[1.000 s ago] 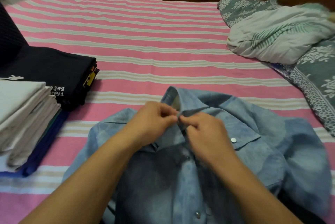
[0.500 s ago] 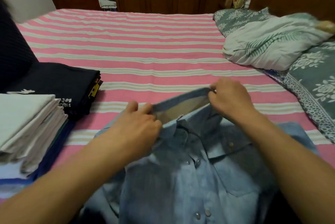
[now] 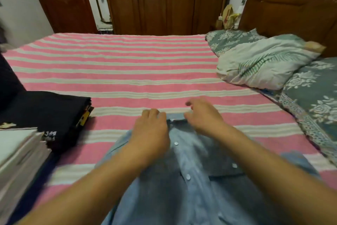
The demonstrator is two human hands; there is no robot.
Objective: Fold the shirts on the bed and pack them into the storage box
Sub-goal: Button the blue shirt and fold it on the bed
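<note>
A light blue denim shirt [image 3: 193, 184] with white snap buttons lies front-up on the pink and white striped bed [image 3: 127, 71], collar away from me. My left hand [image 3: 151, 130] lies over the left side of the collar with its fingers curled onto the cloth. My right hand [image 3: 202, 115] hovers at the right side of the collar, fingers loosely bent, thumb raised; it is blurred and I cannot tell whether it pinches the fabric. No storage box is in view.
Folded dark shirts [image 3: 45, 113] lie at the left, with a stack of folded white and blue garments [image 3: 18, 155] nearer me. Pillows and a crumpled quilt [image 3: 264, 64] fill the right side. Wooden wardrobe doors [image 3: 164, 0] stand beyond the bed.
The hands went from pinching the collar together at the middle, to pulling it open and apart, to lowering it flat onto the bed. The view tilted upward.
</note>
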